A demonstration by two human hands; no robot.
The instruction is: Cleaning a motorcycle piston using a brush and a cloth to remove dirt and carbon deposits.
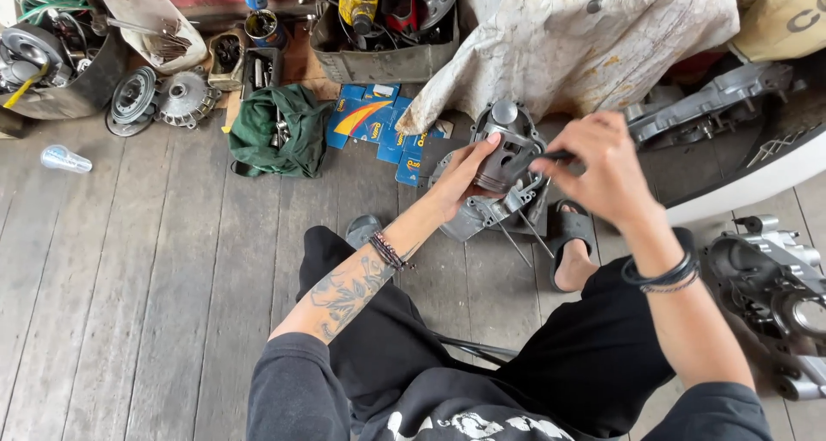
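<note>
Grey wooden floorboards [155, 260] carry scattered engine parts [159, 98] and green cloth [280, 129].

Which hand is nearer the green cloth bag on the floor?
Left. The left hand grips the grey engine part, just right of the green cloth bag. The right hand is farther right, beyond that part, holding a thin tool.

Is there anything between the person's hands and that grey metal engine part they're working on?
Nothing visible. The left hand already grips the grey engine part from its left side, and the right hand holds a thin dark tool whose tip touches it.
</note>
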